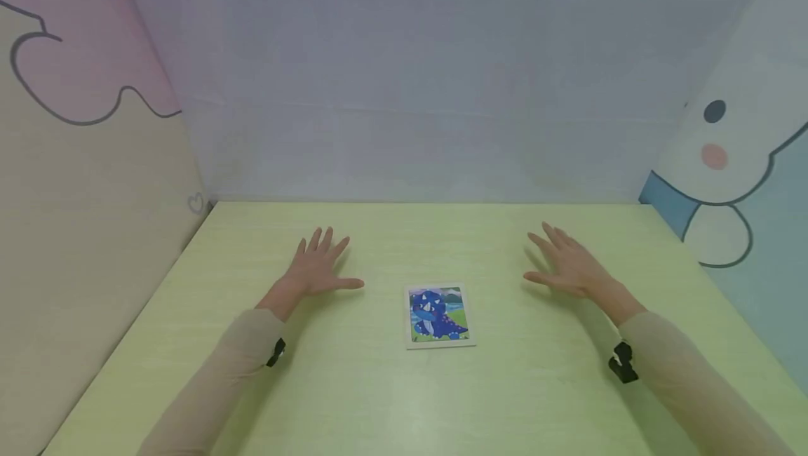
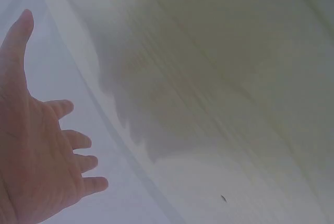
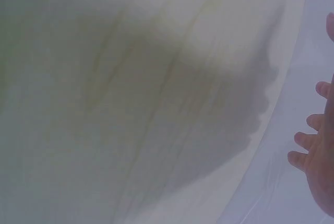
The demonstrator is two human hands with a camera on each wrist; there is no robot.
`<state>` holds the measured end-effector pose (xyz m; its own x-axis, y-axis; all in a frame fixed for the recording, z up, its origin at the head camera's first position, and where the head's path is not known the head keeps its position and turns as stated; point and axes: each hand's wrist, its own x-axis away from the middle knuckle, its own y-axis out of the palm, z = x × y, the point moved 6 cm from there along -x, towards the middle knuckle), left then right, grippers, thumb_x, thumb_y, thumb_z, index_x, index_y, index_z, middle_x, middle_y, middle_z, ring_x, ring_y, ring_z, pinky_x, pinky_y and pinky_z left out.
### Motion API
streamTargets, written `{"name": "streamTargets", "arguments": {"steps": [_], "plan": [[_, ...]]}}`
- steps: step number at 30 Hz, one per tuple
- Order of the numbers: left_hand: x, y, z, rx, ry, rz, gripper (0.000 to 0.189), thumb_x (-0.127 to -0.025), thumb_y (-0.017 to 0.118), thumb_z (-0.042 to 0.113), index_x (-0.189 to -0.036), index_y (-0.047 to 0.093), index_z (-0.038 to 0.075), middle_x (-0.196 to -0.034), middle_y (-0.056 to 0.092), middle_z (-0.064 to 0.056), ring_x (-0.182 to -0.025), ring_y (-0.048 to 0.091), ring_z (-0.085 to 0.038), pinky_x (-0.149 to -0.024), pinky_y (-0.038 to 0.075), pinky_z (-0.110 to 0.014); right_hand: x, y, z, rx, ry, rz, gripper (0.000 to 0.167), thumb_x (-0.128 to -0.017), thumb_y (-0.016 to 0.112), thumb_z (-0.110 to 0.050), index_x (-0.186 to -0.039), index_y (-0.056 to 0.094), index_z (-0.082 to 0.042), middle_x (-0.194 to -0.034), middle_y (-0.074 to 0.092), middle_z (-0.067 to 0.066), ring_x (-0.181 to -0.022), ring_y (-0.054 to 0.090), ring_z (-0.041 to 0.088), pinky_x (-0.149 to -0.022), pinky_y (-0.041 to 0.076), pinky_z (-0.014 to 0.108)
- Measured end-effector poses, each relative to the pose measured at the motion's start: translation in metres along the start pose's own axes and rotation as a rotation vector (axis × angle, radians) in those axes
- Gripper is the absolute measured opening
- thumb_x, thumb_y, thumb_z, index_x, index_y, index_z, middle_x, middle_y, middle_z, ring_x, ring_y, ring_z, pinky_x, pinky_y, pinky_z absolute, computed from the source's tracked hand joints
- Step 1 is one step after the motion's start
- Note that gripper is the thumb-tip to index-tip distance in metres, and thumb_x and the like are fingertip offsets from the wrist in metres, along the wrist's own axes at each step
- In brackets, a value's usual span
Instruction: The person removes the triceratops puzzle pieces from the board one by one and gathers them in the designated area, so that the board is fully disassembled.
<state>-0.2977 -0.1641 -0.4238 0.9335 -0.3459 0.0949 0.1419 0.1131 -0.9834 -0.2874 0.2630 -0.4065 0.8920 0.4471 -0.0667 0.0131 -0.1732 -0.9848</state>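
A small square picture puzzle (image 1: 440,316) with a pale frame and a blue cartoon dinosaur lies flat on the table (image 1: 379,400), midway between the hands. To its left, my left hand (image 1: 318,268) is held over the tabletop with its fingers spread and holds nothing. My right hand (image 1: 568,264) is off to the puzzle's right, fingers also spread, with nothing in it. In the left wrist view the open palm (image 2: 39,156) shows above its own shadow. Only the edge of the right hand (image 3: 321,177) appears in the right wrist view.
A pale cloth wall (image 1: 404,91) rises behind the table's far edge. Printed cartoon panels stand at the left (image 1: 95,161) and right (image 1: 726,161). Both forearms wear light sleeves, with a dark strap (image 1: 623,363) at the right wrist.
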Motion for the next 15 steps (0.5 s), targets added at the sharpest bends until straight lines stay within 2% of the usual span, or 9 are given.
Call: {"name": "streamTargets", "arguments": {"steps": [8,15], "plan": [[0.005,0.002,0.028,0.092,0.072,-0.041,0.096,-0.074,0.050,0.070,-0.146,0.020,0.013,-0.149,0.014,-0.021,-0.135,0.015,-0.039,-0.107,0.017,-0.056,-0.006,0.005,-0.012,-0.136,0.010,-0.020,0.079,-0.084,0.055,-0.050,-0.143,0.025,-0.005,-0.146,0.015,0.027,-0.127,0.022,0.049,-0.096,0.026,0.065],[0.013,0.009,0.055,0.128,0.112,-0.074,0.097,-0.072,0.054,0.070,-0.144,0.025,0.011,-0.148,0.022,-0.015,-0.134,0.022,-0.033,-0.107,0.024,-0.050,-0.012,0.009,-0.033,-0.192,-0.027,-0.004,0.077,-0.083,0.059,-0.047,-0.141,0.030,-0.005,-0.141,0.031,0.024,-0.126,0.030,0.043,-0.099,0.029,0.059]]}}
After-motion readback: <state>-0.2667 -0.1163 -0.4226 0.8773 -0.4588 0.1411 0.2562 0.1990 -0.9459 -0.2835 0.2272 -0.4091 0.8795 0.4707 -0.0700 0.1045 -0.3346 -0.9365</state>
